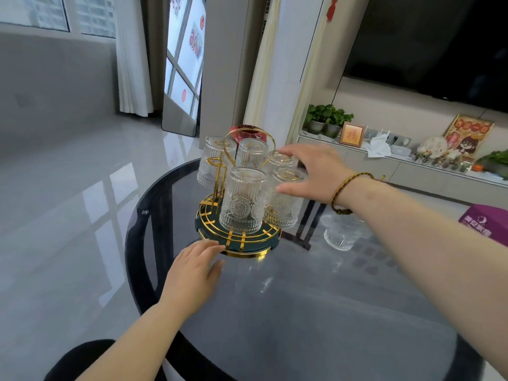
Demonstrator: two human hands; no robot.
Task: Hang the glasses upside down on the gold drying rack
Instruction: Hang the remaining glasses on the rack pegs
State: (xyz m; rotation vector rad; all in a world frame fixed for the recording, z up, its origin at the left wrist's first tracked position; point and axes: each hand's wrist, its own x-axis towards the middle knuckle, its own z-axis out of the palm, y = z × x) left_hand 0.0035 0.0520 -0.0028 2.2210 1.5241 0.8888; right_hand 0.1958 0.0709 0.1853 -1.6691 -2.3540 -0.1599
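The gold drying rack (pixel 238 243) with its dark green base stands near the far edge of the round glass table (pixel 316 312). Several ribbed clear glasses hang upside down on its pegs; the nearest one (pixel 243 200) faces me. One bare gold peg (pixel 214 163) shows at the rack's left. My right hand (pixel 313 171) hovers with fingers spread over the right-side hung glass (pixel 284 204), thumb near its side. My left hand (pixel 193 273) lies flat on the table, fingertips touching the rack's base. Another glass (pixel 341 233) stands on the table to the right.
A purple box (pixel 486 220) sits at the table's right edge. A dark chair (pixel 82 361) is at the lower left. Behind are a low cabinet with plants (pixel 327 119), framed pictures and a dark TV (pixel 439 42). A red item (pixel 248 133) stands behind the rack.
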